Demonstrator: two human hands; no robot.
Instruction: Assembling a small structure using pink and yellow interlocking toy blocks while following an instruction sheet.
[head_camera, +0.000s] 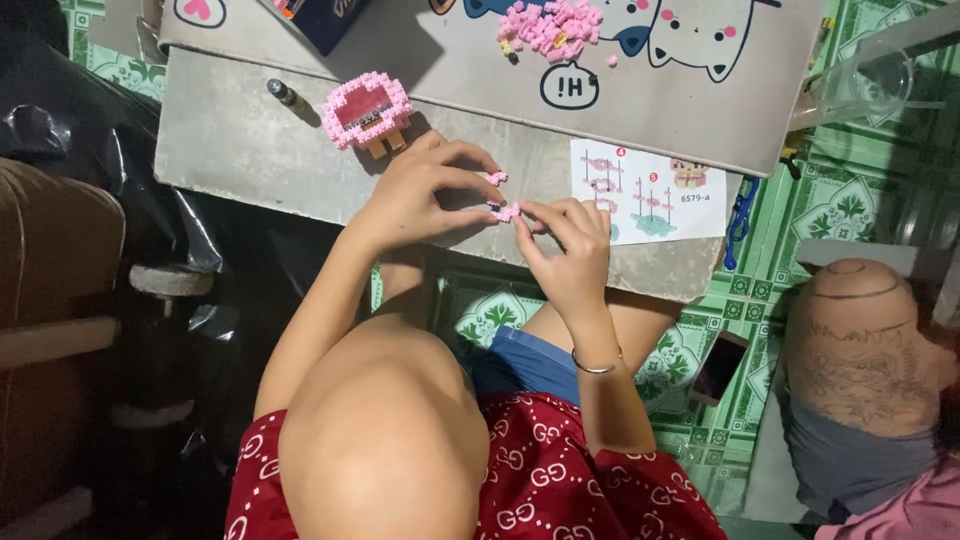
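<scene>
My left hand and my right hand meet over the front edge of a low grey table. Together their fingertips pinch a small pink brick cluster. Another tiny pink piece sits at my left index fingertip. A half-built pink brick model with a tan base stands just behind my left hand. Beside my right hand lies a printed instruction sheet. My right wrist wears a thin bracelet.
A pile of loose pink bricks lies on a cartoon-cat board at the back. A dark pen and a blue box are at the back left. Another person sits at the right, a phone on the green tiled floor.
</scene>
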